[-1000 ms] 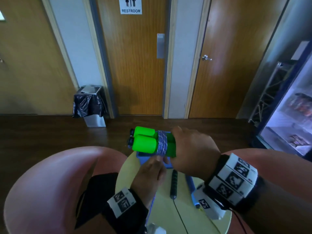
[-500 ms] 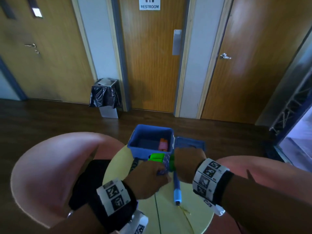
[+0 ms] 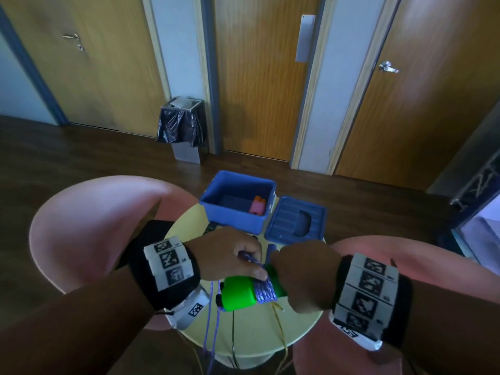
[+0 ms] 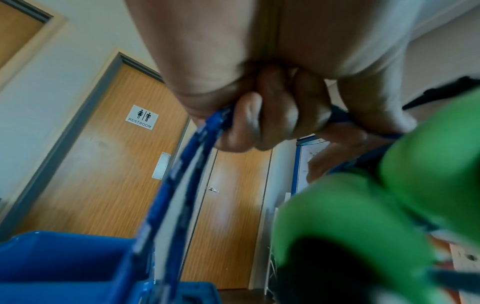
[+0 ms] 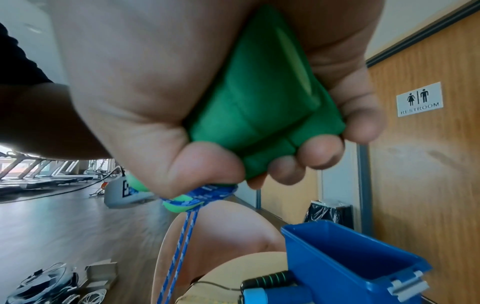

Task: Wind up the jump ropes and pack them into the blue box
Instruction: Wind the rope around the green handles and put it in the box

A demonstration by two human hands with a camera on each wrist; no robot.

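My right hand point(image 3: 300, 277) grips the two green handles point(image 3: 239, 293) point(image 5: 262, 115) of a jump rope side by side over the round table. Several turns of its blue braided rope point(image 3: 265, 290) wrap the handles. My left hand point(image 3: 238, 255) pinches the rope point(image 4: 182, 174) just above the handles, and two loose strands point(image 3: 212, 320) hang past the table's front edge. The open blue box point(image 3: 238, 220) point(image 5: 345, 259) stands at the table's far side with a pink and orange wound rope point(image 3: 257, 205) inside.
The blue lid point(image 3: 296, 220) lies right of the box. A blue handle point(image 3: 270, 251), a black handle point(image 5: 270, 277) and thin black and yellow cords lie on the yellow table point(image 3: 251, 339). Pink chairs point(image 3: 89, 228) flank it. A bin point(image 3: 182, 128) stands by the doors.
The green handles came down from in front of the box toward me, over the table's near half. My left hand rose from below the handles to above them, drawing rope over.
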